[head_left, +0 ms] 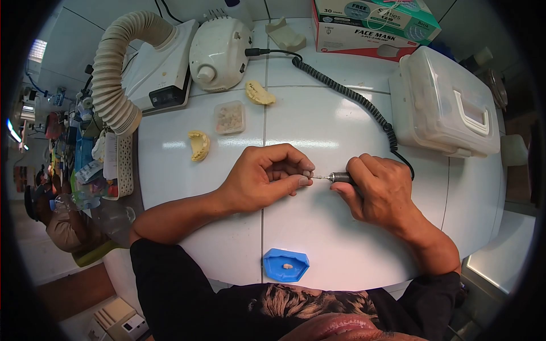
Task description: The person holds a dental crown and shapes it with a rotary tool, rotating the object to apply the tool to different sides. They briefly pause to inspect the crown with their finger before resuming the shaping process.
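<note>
My right hand (378,187) is closed around a rotary handpiece (339,177), its thin bur pointing left. Opposite it, my left hand (261,179) pinches a tiny piece between thumb and fingertips, right at the bur's tip; the fingers mostly cover the piece, so its kind is hidden. A coiled black cord (347,91) runs from the handpiece back to a white control unit (220,54). Below my hands lies a blue tray (272,268) with a small tooth-like piece (288,266) in it. Two yellowish dental casts, one nearer (199,145) and one farther (260,92), rest beyond my left hand.
A clear box of small pieces (230,117) sits near the casts. A ribbed suction hose (114,74) arches at the back left. At the right stands a white lidded case (443,102), with face mask boxes (369,28) behind. Another person (68,221) sits at far left.
</note>
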{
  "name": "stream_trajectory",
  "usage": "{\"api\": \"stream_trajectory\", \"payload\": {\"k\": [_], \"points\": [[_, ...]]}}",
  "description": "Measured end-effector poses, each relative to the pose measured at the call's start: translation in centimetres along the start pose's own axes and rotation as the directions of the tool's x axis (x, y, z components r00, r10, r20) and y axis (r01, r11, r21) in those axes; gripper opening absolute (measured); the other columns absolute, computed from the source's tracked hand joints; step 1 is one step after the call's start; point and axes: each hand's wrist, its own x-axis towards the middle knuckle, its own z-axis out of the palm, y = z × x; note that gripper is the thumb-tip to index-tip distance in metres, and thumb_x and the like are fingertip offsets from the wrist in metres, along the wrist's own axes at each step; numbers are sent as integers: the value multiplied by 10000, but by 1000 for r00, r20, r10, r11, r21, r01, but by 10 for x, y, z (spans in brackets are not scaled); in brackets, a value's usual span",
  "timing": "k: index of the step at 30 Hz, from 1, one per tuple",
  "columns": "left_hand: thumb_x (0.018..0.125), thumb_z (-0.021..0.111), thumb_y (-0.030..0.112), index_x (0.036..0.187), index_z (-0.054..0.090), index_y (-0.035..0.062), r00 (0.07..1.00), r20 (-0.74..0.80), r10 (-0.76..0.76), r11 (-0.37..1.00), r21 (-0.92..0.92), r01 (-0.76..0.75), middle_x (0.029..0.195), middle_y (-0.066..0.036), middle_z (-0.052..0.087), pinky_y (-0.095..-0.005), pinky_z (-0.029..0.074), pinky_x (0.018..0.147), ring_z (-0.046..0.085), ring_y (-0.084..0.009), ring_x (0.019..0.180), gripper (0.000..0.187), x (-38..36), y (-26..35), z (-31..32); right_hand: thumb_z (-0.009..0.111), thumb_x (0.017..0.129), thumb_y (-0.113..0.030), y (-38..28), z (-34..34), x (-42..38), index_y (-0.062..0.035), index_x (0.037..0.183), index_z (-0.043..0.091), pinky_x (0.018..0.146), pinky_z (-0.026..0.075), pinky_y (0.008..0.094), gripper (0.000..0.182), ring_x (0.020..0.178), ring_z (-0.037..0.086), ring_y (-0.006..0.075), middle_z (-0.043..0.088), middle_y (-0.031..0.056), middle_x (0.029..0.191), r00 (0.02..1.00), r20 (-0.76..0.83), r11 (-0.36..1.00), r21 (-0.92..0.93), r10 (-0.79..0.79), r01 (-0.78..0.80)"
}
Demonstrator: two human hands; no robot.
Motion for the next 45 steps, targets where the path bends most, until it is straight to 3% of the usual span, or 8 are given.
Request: {"api": "stream_trajectory", "payload": {"k": [9, 12, 24, 33, 45], "points": [[1035, 766, 7, 1169, 696, -32, 1000, 8, -13, 999, -34, 14, 1086, -86, 773, -252, 634, 830, 763, -123, 1016, 156, 0, -2, -2, 826, 972, -425, 1, 0, 0, -89, 819, 586, 494, 460, 372, 441, 529, 584, 229, 516, 46, 689, 1000, 4, 1000, -4, -3, 3], [1015, 753, -57, 1155, 654, -7, 999, 42, -30, 999, 15, 30, 1144, -103, 764, -263, 643, 828, 784, -162, 1081, 179, 0, 0, -4, 826, 973, -423, 0, -1, -1, -87, 818, 586, 493, 461, 372, 441, 528, 584, 229, 517, 46, 689, 1000, 9, 1000, -6, 0, 0], [1016, 763, -46, 1168, 653, -3, 999, 38, -32, 999, 19, 31, 1149, -105, 758, -266, 644, 840, 781, -165, 1101, 192, 0, 2, -3, 822, 978, -421, 0, 0, -1, -88, 813, 587, 485, 462, 374, 439, 521, 587, 232, 522, 45, 680, 1000, -3, 1000, -3, -8, 8], [991, 786, -56, 1175, 664, -20, 998, 4, 55, 998, 14, -55, 1127, -79, 731, -258, 638, 882, 755, -123, 1030, 224, 1, -7, -3, 815, 986, -415, -2, -2, 0, -89, 815, 600, 487, 478, 381, 426, 528, 614, 239, 538, 50, 680, 1000, -11, 999, -29, -20, 19], [997, 796, -24, 1195, 751, -27, 1000, 14, 2, 998, 66, -3, 1069, -62, 778, -249, 596, 824, 722, -83, 917, 204, -2, 1, -2, 817, 984, -419, -1, -1, -1, -89, 819, 600, 488, 469, 383, 428, 522, 604, 241, 536, 50, 676, 1000, -15, 1000, -13, -18, 18]]}}
